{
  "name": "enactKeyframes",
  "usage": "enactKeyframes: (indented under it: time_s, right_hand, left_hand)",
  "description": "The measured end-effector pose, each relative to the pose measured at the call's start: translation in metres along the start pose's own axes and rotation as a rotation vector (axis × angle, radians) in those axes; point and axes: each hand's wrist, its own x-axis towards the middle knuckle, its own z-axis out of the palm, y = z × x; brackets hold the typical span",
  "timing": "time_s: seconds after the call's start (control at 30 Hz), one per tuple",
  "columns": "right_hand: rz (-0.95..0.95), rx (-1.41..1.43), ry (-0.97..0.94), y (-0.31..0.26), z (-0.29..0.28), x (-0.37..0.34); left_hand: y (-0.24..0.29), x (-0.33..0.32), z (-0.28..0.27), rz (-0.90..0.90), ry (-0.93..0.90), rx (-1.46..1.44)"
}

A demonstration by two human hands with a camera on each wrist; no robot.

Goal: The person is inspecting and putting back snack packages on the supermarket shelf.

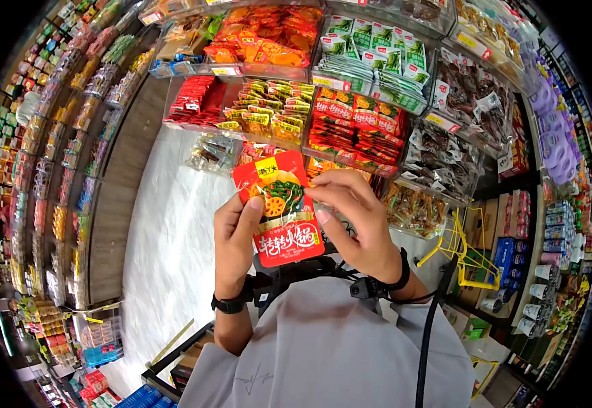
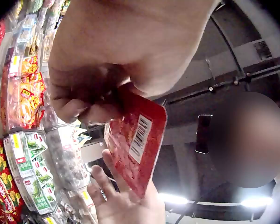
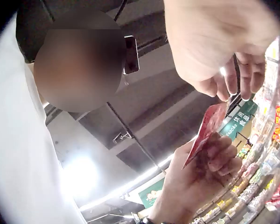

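Upright before the chest is a red snack packet (image 1: 284,204) with a yellow label and pictured vegetables on its front. My left hand (image 1: 233,234) grips its left side, thumb on the front and fingers behind. The left wrist view shows the packet's back with a white barcode label (image 2: 140,136) and the left fingers curled at its edge. My right hand (image 1: 358,221) is at the packet's right edge, index fingertip and thumb tip right beside it. In the right wrist view, the right hand's fingers (image 3: 245,77) extend loosely near the packet's top edge.
Clear bins ahead hold red packets (image 1: 356,129), green-and-white packets (image 1: 376,54) and dark snack packs (image 1: 469,88). Snack shelves (image 1: 72,156) curve along the left beside a pale floor (image 1: 163,238). Yellow wire racks (image 1: 469,251) and drinks shelves stand at the right.
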Motion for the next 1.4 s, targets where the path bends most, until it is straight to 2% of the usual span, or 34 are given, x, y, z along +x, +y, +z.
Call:
enactKeyframes:
  time_s: [0.17,0.23,0.3,0.33,0.37,0.43,0.47,0.5,0.53,0.57,0.63,0.7,0.77,0.87,0.97,1.23,1.4]
  right_hand:
    - [-0.089,-0.132,-0.099,-0.003,0.005,0.004]
    - [-0.010,-0.097,-0.123,-0.002,0.011,0.002]
    - [-0.039,-0.139,-0.143,0.000,0.014,0.000]
    - [0.046,-0.018,-0.132,-0.003,0.016,-0.001]
    - [0.133,0.103,-0.121,-0.004,0.017,-0.001]
    - [0.114,0.069,-0.079,0.005,0.016,-0.002]
    - [0.287,0.208,-0.040,0.009,0.013,-0.004]
    - [0.461,0.349,-0.002,0.012,0.012,-0.006]
    - [0.492,0.502,0.112,0.015,0.018,-0.009]
    - [0.497,0.502,0.112,0.013,0.016,-0.008]
    - [0.592,0.585,0.071,0.006,0.008,-0.006]
    - [0.578,0.589,0.089,0.008,0.012,-0.007]
    - [0.512,0.557,0.077,0.015,0.017,-0.009]
    - [0.550,0.636,0.092,0.018,0.019,-0.008]
    - [0.522,0.499,0.031,0.024,0.016,-0.011]
    - [0.491,0.506,-0.020,0.029,0.015,-0.011]
    - [0.513,0.567,-0.011,0.030,0.010,-0.013]
  left_hand:
    - [-0.015,0.007,-0.003,0.007,0.060,-0.138]
    - [-0.008,0.008,0.005,-0.023,0.047,-0.127]
    - [-0.005,0.009,0.012,0.038,0.019,-0.034]
    - [-0.012,0.011,0.002,0.116,-0.126,-0.042]
    - [-0.011,0.013,0.002,0.119,-0.132,-0.042]
    - [-0.006,0.015,0.005,0.180,-0.275,0.025]
    - [-0.003,0.016,0.005,0.194,-0.289,0.064]
    - [-0.003,0.014,0.011,0.194,-0.178,0.049]
    - [-0.004,0.014,0.012,0.172,-0.049,0.080]
    - [-0.006,0.014,0.012,0.149,0.083,0.111]
    - [-0.008,0.018,0.012,0.187,0.138,0.133]
    - [-0.003,0.018,0.015,0.062,0.099,0.009]
    - [-0.005,0.018,0.017,0.059,0.062,-0.027]
    - [-0.005,0.017,0.014,0.060,0.092,0.069]
    - [-0.002,0.018,0.015,0.043,0.087,0.011]
    - [-0.004,0.017,0.012,0.013,0.121,0.015]
    - [-0.008,0.019,0.013,0.046,0.076,0.017]
